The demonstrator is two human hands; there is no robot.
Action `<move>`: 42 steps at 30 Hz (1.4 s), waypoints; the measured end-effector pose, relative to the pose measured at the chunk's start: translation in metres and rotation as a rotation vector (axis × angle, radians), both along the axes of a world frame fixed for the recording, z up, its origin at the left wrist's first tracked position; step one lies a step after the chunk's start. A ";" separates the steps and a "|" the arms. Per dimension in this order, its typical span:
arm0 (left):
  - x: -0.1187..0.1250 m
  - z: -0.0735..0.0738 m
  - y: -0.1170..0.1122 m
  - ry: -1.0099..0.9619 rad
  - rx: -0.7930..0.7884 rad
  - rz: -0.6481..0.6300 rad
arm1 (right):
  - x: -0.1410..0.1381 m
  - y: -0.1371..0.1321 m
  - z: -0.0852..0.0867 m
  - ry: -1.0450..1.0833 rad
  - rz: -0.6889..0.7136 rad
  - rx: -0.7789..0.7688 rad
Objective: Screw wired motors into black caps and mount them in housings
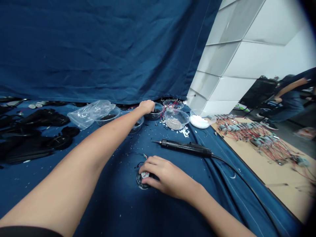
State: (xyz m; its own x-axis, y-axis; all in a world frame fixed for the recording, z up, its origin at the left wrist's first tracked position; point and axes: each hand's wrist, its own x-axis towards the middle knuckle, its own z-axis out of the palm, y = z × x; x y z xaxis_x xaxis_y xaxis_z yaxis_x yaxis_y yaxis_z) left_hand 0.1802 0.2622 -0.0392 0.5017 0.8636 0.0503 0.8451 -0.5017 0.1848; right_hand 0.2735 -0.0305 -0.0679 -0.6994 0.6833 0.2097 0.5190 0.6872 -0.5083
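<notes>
Our right grip (168,176) is curled closed over a small wired part (144,176), its fingers pressed together on top; the part lies on the blue cloth (118,204). Our left grip (147,107) reaches far forward, its fingertips dipping into a clear bowl (155,115) of dark bits, and we cannot tell whether they pinch anything. Nearby sit a bowl of grey granules (173,120) and a crumpled plastic bag (90,113). A black soldering iron (184,147) lies just above our right grip, its cable (237,171) trailing rightward toward a tan board of red-wired motors (261,141).
</notes>
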 end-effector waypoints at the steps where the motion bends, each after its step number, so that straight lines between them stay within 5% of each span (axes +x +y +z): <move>1: -0.002 0.000 -0.001 -0.045 0.024 -0.004 | 0.000 0.000 0.000 -0.003 -0.002 -0.006; 7: -0.015 0.014 -0.036 -0.376 0.203 -0.024 | 0.000 -0.001 0.000 0.022 -0.015 -0.021; 13: -0.067 0.031 -0.156 -0.746 0.409 -0.136 | 0.003 -0.003 -0.001 0.011 -0.029 0.031; 17: -0.106 0.011 -0.248 -0.712 0.460 -0.226 | 0.007 -0.004 -0.001 0.043 -0.038 -0.008; 20: -0.123 -0.016 -0.286 -0.627 0.445 -0.284 | 0.009 -0.004 -0.002 0.097 -0.038 -0.043; 24: -0.129 -0.036 -0.297 -0.546 0.437 -0.375 | 0.009 -0.003 -0.004 0.119 -0.053 -0.047; 42: -0.126 -0.042 -0.299 -0.674 0.136 -0.328 | 0.007 -0.001 -0.008 0.121 -0.077 -0.018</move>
